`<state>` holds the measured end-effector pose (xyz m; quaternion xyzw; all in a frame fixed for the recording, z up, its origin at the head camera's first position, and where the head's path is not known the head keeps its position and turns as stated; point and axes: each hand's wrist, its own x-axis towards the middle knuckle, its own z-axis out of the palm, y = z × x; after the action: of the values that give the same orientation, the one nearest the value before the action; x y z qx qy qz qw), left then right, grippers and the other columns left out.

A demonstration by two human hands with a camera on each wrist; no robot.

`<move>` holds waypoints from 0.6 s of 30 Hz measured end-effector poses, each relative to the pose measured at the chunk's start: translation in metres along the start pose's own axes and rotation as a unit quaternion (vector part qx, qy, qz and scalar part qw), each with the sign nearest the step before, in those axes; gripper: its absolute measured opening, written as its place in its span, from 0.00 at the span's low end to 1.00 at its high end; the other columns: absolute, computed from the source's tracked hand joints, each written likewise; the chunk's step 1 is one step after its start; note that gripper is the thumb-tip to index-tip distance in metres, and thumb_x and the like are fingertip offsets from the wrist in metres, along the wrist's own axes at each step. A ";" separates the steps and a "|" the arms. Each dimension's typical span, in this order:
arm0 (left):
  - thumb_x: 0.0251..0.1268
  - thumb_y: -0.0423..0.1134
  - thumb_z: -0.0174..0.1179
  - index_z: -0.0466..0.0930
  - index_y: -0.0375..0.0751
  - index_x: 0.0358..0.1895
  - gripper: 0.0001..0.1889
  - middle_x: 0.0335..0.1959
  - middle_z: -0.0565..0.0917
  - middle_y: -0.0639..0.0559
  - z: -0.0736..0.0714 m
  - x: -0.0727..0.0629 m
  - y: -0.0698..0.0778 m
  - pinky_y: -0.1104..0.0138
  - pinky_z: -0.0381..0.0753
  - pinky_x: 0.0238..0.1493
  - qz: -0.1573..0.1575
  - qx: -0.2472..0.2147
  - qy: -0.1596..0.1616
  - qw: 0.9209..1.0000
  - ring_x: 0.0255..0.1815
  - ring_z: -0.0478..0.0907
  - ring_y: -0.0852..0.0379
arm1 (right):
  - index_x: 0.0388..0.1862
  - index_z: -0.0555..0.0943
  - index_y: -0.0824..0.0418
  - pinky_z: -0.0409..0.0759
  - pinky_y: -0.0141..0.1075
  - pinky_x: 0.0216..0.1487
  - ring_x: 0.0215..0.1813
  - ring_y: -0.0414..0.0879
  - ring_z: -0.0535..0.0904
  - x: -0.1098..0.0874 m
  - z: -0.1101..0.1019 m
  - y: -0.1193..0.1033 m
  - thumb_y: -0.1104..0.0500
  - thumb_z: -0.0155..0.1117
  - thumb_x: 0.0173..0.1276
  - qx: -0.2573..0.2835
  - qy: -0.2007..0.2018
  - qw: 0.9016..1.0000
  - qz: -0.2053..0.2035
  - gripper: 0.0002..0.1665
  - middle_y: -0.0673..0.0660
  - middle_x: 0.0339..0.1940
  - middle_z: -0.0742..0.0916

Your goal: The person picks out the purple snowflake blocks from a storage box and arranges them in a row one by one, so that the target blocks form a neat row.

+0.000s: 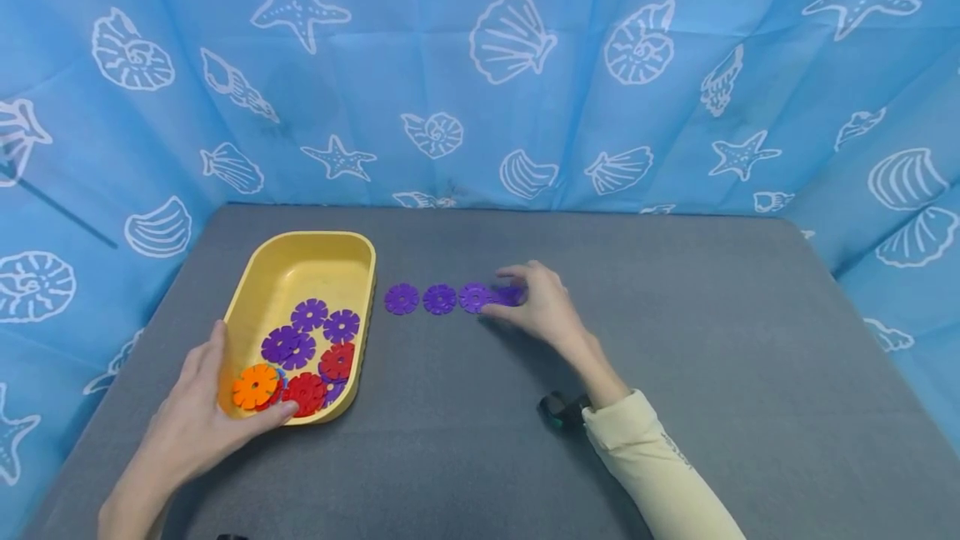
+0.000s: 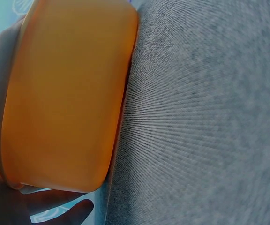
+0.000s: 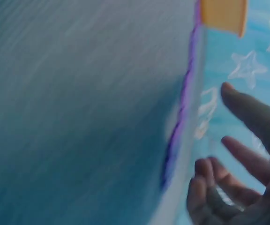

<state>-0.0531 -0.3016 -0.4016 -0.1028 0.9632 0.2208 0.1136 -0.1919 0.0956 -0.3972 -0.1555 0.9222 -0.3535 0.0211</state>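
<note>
My left hand (image 1: 191, 415) grips the near-left corner of a yellow plastic tray (image 1: 372, 290), thumb at the near rim and fingers along the outer left wall. The left wrist view shows the tray's side wall (image 2: 69, 93) between thumb and fingers. Inside lie notched plastic discs: several purple ones (image 1: 309, 315), red ones (image 1: 304, 393) and an orange one (image 1: 255, 387). On the table, purple discs (image 1: 401, 299) lie in a row right of the tray. Over the right-end purple disc (image 1: 510, 296), partly hidden, is my right hand (image 1: 547, 307), thumb and fingers spread apart in the right wrist view.
A grey cloth covers the table (image 1: 465, 457). Blue curtains (image 1: 465, 90) with white shell and starfish prints stand behind and at both sides. A dark wrist device (image 1: 561, 411) sits at the right wrist, by a pale yellow sleeve (image 1: 660, 465).
</note>
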 end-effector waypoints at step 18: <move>0.50 0.75 0.68 0.20 0.38 0.81 0.76 0.77 0.47 0.20 0.002 -0.002 0.000 0.27 0.70 0.60 0.006 -0.003 0.016 1.000 0.64 0.61 0.24 | 0.60 0.85 0.60 0.85 0.27 0.53 0.53 0.47 0.88 0.015 0.054 -0.126 0.58 0.74 0.66 0.139 -0.194 0.958 -0.161 0.23 0.57 0.55 0.90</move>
<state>-0.0504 -0.3004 -0.4032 -0.1013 0.9647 0.2231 0.0965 -0.1637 -0.0319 -0.3534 -0.3630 0.8048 -0.4402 0.1634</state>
